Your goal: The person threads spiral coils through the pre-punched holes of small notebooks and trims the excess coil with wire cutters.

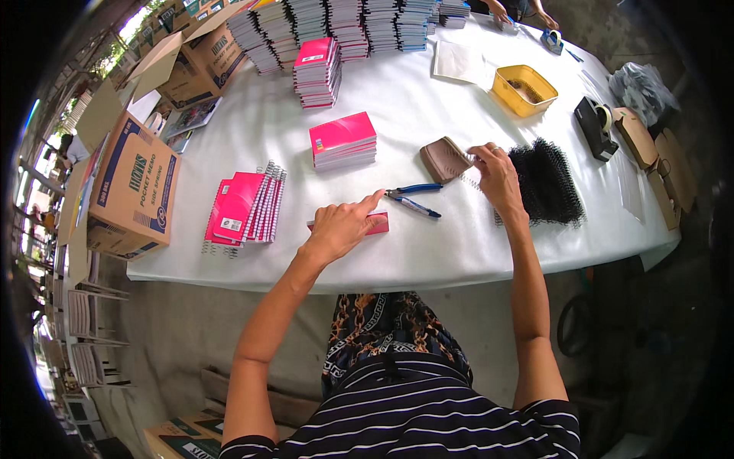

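Observation:
My left hand (342,228) rests over a small pink notebook (378,223) at the near part of the table, holding it, with the index finger pointing forward. Just beyond that fingertip lie blue-handled pliers (413,196). My right hand (498,177) is closed in a pinch beside a small brown open box (442,159). From its fingers a thin spiral wire coil (472,180) seems to hang, partly hidden. To the right of this hand is a pile of black spiral coils (547,183). A neat stack of pink notebooks (344,140) stands ahead of my left hand.
Pink spiral-bound notebooks (243,206) lie at the left, near open cardboard boxes (136,183). Tall notebook stacks (348,30) line the far side. A yellow tub (524,90) and a black tape dispenser (595,128) are on the right. Another person's hands (501,11) show far off.

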Demonstrator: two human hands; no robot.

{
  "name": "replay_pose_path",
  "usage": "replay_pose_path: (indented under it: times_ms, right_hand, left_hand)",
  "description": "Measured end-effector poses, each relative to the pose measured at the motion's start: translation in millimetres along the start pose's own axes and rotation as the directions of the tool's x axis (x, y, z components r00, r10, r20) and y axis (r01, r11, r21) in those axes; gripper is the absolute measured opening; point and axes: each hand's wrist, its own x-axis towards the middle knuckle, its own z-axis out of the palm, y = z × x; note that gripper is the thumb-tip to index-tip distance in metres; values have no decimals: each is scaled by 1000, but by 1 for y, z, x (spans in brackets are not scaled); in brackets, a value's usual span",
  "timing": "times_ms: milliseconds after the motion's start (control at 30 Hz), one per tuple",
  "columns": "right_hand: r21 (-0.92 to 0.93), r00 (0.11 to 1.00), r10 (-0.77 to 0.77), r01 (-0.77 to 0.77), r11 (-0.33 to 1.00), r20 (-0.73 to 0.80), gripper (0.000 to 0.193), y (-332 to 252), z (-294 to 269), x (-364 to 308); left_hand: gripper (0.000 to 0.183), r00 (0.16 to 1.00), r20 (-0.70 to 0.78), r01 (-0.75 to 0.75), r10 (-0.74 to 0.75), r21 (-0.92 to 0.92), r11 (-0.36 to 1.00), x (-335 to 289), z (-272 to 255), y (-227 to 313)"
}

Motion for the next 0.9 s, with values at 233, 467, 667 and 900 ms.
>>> replay_pose_path:
  times_ms: [233,467,667,900]
  right_hand:
    - [461,946,-84,-73,884,312,18,-68,14,-24]
    - [451,908,-149,-48,891,391,15,-70,27,-26]
    - [598,765,-362,-37,801,533,11,-51,33,-17]
    - [554,767,-387,49,831,512,13,-53,30,-3]
  left_hand:
    - [54,999,-13,-30,30,28,999,0,-1,0]
    - [54,998,-32,-49,50,23,999,-1,5,-6]
    - [56,998,-15,-55,55,25,998,2,0,-1]
    - [56,999,0,-38,38,34,999,0,0,-2]
